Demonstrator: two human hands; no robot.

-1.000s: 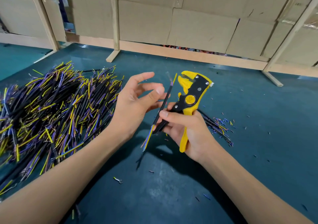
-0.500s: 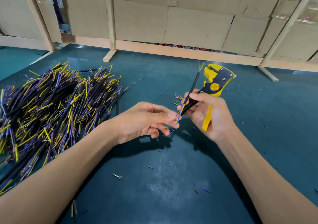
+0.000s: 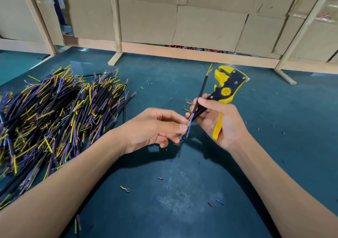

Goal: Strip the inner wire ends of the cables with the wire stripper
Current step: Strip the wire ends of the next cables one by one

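Right hand (image 3: 221, 122) grips wire stripper (image 3: 225, 93) and one black cable (image 3: 200, 96) together, thumb clamped over the cable. Left hand (image 3: 155, 129) pinches the cable's lower wire ends, thumb against fingertips. Cable pile (image 3: 54, 117) lies left on green table (image 3: 182, 192).

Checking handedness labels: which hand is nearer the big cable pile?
Left. The left hand is just right of the cable pile; the right hand, holding the wire stripper, is farther right.

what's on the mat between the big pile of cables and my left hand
Head view: mostly bare green mat between the cable pile and left hand; only one black cable at the pile's edge.
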